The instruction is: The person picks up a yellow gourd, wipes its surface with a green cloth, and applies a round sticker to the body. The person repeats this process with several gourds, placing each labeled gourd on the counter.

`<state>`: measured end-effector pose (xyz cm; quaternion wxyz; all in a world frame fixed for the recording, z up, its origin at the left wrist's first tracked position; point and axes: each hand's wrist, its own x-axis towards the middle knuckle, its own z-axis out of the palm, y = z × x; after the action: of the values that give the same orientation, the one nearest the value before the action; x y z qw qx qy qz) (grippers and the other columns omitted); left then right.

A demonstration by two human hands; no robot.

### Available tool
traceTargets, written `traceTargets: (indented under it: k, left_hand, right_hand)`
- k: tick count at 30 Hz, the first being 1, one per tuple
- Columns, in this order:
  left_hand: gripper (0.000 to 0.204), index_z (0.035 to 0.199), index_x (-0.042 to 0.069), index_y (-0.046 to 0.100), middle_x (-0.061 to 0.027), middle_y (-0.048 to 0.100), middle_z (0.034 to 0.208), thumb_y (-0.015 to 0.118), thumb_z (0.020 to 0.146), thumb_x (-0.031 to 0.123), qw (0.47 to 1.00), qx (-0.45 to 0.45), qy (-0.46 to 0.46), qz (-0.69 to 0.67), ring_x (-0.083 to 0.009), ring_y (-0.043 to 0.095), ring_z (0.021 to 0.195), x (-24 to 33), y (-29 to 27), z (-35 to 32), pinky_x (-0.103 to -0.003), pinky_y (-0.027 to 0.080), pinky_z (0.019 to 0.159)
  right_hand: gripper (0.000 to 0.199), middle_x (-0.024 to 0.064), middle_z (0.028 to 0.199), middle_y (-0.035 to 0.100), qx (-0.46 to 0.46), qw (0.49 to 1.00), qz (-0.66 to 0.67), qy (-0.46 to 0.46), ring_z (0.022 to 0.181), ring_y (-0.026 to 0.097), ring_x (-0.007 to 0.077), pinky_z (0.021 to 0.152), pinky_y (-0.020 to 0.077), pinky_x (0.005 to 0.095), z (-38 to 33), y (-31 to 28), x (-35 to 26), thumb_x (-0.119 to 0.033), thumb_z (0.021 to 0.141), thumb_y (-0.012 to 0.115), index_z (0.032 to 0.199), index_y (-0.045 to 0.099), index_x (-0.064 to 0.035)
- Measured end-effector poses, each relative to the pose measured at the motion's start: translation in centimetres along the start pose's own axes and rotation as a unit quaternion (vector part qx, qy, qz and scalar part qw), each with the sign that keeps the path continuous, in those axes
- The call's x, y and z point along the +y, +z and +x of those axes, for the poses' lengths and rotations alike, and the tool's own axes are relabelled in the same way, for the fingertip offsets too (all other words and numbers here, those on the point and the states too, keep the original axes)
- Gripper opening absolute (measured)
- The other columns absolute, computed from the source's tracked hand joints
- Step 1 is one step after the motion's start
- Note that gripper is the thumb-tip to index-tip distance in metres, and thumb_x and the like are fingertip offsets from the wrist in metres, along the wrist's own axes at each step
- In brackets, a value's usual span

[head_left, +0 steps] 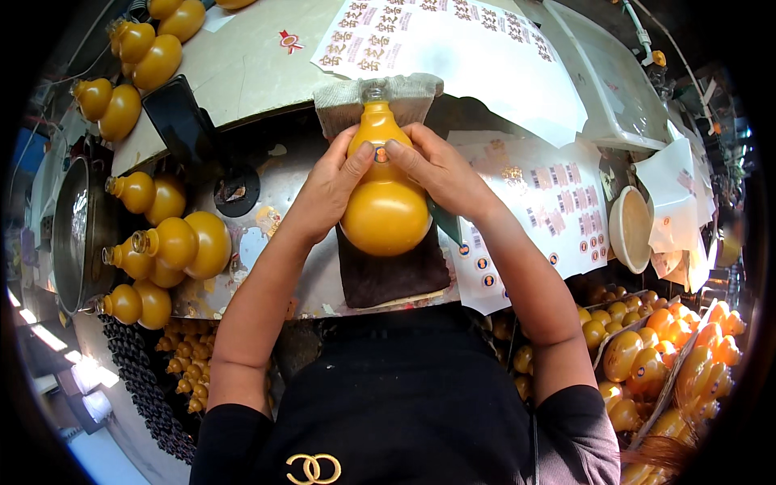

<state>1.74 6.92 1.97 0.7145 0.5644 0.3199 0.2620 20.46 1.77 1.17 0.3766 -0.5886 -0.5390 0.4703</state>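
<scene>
A glossy yellow gourd-shaped bottle (386,214) lies in front of me, its clear neck pointing away and resting on a folded grey cloth (424,90). My left hand (335,179) wraps round its narrow waist from the left. From the other side my right hand (440,171) grips it too. Both thumbs press near a small round blue and orange sticker (381,154) on the upper bulb. The bottle's wide base lies over a dark pad (392,279). Fingers under the bottle are hidden.
Sheets of labels (566,198) and round stickers lie to the right, beside a shallow bowl (630,230). More yellow gourd bottles (208,245) stand at left, near a phone on a stand (179,121) and a metal basin (73,234). Crates of bottles (647,364) sit lower right.
</scene>
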Motion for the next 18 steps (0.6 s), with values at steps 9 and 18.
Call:
traceTargets:
  k: [9,18]
  left_hand:
    - [0.054,0.142,0.002,0.034,-0.0087,0.052,0.128,0.044,0.102,0.037,0.998,-0.024,0.021,-0.053,-0.0144,0.051,0.118,-1.0,-0.6,0.1,-0.026,0.040,0.100]
    - [0.068,0.139,0.000,0.036,-0.0107,0.058,0.119,0.071,0.088,0.028,0.999,-0.013,0.022,-0.021,-0.0165,0.059,0.106,0.2,0.1,-0.4,-0.029,0.049,0.090]
  right_hand:
    - [0.055,0.0042,0.081,0.056,-0.008,0.996,0.082,-0.014,0.072,0.054,0.0147,0.068,0.0455,0.0281,-0.4,-0.1,-0.7,-0.056,0.094,0.050,0.108,0.057,-0.0025]
    - [0.060,0.0029,0.087,0.058,0.144,0.844,0.493,0.157,0.079,0.060,0.0164,0.072,0.0497,0.0294,-4.5,-1.8,-0.6,-0.063,0.093,0.043,0.110,0.057,-0.0071]
